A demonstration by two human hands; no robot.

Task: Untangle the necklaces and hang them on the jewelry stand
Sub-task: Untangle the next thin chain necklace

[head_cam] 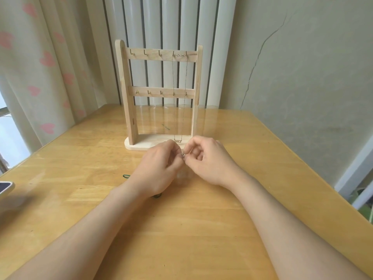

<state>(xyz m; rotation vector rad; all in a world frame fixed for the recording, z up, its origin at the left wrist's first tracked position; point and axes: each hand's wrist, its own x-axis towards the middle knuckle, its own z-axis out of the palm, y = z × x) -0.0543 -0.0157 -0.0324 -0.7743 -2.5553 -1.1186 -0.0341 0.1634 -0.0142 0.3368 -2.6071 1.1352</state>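
Head view: left hand (pixel 161 164) and right hand (pixel 207 160) together pinch a silver clasp (pixel 183 155).

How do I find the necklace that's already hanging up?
Find the wooden jewelry stand at the table's back. A thin chain necklace hangs from the top bar's two rightmost hooks. It alone hangs there, ending in a gold number pendant.

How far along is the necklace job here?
Done: a gold chain necklace with a number pendant hangs from top-right hooks of the pale wooden jewelry stand. In hand: the left hand and right hand pinch a small silvery piece between them. Left: a dark green cord lies on the wooden table, not yet hung.
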